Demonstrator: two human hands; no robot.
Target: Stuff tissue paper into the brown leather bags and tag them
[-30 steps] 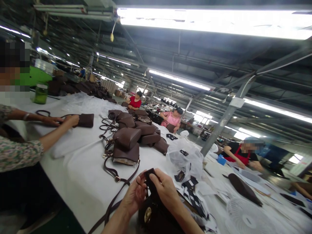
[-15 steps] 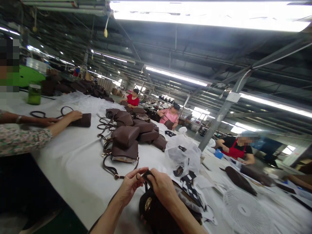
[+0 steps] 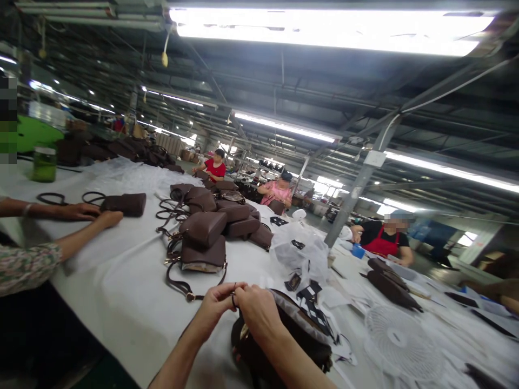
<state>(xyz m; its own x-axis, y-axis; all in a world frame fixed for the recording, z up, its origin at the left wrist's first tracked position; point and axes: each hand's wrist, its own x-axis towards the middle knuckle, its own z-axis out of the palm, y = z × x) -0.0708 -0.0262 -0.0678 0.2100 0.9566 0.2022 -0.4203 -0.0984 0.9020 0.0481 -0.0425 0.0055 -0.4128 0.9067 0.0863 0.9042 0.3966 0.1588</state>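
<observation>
At the lower centre my left hand [image 3: 217, 309] and my right hand [image 3: 259, 313] meet, fingers pinched together. Between their fingertips is a thin black loop, partly hidden by the fingers. Under my right hand and forearm lies a dark brown bag [image 3: 302, 346], its zip opening showing grey lining. Beyond my hands a pile of brown bags [image 3: 205, 227] with straps rests on the white table [image 3: 133, 302]. Black tags [image 3: 310, 292] lie just past the open bag.
At the left, another person's hands [image 3: 91, 213] touch a brown pouch [image 3: 125, 204]. A green jar [image 3: 44, 165] stands behind them. Clear plastic bags [image 3: 300, 254] lie right of the pile. A white fan [image 3: 399, 340] is at the lower right, and a metal post [image 3: 352, 194] rises behind.
My fingers have closed in on each other, and the dark tag between them is no longer visible. The other person's near hand has slid back off the pouch. The view has shifted slightly.
</observation>
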